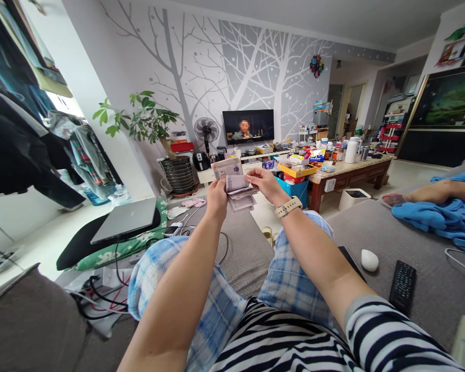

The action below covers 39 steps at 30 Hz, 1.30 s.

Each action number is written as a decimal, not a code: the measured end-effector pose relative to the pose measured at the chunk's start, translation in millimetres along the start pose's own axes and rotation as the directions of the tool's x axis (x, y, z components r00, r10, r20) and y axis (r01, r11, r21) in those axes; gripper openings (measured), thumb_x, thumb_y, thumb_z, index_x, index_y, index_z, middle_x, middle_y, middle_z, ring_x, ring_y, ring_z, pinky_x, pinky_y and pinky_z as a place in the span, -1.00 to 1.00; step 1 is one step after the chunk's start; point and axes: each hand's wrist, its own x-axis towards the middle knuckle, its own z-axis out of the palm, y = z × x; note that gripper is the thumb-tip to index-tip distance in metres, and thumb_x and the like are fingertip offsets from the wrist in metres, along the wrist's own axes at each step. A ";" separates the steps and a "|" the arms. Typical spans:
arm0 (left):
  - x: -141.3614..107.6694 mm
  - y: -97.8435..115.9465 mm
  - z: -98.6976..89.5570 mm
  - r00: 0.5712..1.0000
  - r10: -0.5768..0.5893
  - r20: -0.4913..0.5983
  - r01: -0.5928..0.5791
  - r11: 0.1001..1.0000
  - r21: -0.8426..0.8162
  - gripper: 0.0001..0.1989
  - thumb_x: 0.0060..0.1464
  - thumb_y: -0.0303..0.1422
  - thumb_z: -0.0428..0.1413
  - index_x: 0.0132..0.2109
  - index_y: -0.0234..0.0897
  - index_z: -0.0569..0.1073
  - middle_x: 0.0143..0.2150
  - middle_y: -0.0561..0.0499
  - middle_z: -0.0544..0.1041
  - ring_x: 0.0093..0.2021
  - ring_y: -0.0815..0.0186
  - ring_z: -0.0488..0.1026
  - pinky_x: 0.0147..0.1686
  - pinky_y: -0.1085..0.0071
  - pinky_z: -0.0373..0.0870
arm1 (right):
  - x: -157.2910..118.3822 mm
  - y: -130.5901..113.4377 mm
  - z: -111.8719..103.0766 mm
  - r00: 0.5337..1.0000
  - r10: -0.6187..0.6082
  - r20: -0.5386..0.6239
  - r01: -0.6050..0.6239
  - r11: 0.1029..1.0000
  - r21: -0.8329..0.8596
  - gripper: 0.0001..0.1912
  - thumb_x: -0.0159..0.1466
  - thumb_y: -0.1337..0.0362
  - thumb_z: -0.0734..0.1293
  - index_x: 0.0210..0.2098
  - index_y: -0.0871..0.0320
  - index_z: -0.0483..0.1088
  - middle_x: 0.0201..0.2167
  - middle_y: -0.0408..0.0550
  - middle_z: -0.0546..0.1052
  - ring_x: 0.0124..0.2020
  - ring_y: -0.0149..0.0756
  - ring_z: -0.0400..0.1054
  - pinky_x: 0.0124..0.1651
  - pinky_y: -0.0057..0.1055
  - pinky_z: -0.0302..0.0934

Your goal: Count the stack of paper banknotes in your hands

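A stack of pinkish-purple banknotes is held up in front of me, above the grey sofa. My left hand is closed round the left side of the stack, with some notes standing upright and others bent down below them. At the right edge of the upright notes, my right hand pinches a note between thumb and fingers. A beige watch is on my right wrist.
On the left lie a closed laptop on a green cushion, and cables. A white mouse and black remote rest at right, near another person's leg. Ahead stands a cluttered table.
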 end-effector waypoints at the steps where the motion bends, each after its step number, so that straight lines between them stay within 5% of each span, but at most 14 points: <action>1: -0.1 0.1 -0.2 1.000 0.002 -0.001 -0.002 1.000 0.000 -0.79 -0.16 -0.26 0.14 -0.39 -0.34 0.46 -0.55 0.07 0.44 -0.51 0.37 0.39 -0.45 0.48 0.31 | 0.2 0.4 -0.1 1.000 0.000 0.001 0.000 1.000 0.001 -0.72 -0.04 0.13 0.42 -0.50 0.20 0.33 -0.59 -0.22 0.31 -0.58 -0.54 0.05 -0.50 -0.49 -0.10; 24: 0.3 0.2 -1.1 1.000 0.004 -0.001 -0.004 1.000 0.018 -0.76 -0.19 -0.25 0.15 -0.39 -0.35 0.46 -0.56 0.08 0.43 -0.55 0.42 0.33 -0.46 0.48 0.30 | -1.5 -2.9 2.1 1.000 0.013 -0.001 -0.013 0.999 0.031 -0.73 -0.02 0.14 0.41 -0.52 0.22 0.34 -0.62 -0.23 0.31 -0.60 -0.56 0.04 -0.52 -0.49 -0.13; 30: 1.4 -2.1 -2.4 0.999 0.010 0.053 -0.011 1.000 0.017 -0.70 -0.16 -0.21 0.17 -0.31 -0.35 0.48 -0.46 0.00 0.51 -0.40 0.29 0.45 -0.31 0.38 0.35 | -1.1 -2.5 1.4 1.000 0.016 0.025 -0.017 0.999 0.044 -0.69 0.08 0.05 0.34 -0.52 0.20 0.34 -0.64 -0.14 0.42 -0.64 -0.53 0.04 -0.53 -0.49 -0.12; 39: -0.2 -2.9 -3.7 0.998 0.021 0.054 -0.023 0.998 0.051 -0.69 -0.25 -0.26 0.23 -0.30 -0.35 0.50 -0.42 -0.03 0.54 -0.32 0.24 0.47 -0.25 0.34 0.36 | 2.1 3.2 -2.0 0.994 0.028 -0.102 -0.031 0.999 -0.024 -0.65 -0.07 0.08 0.45 -0.57 0.19 0.28 -0.67 -0.23 0.33 -0.60 -0.51 0.14 -0.50 -0.49 -0.06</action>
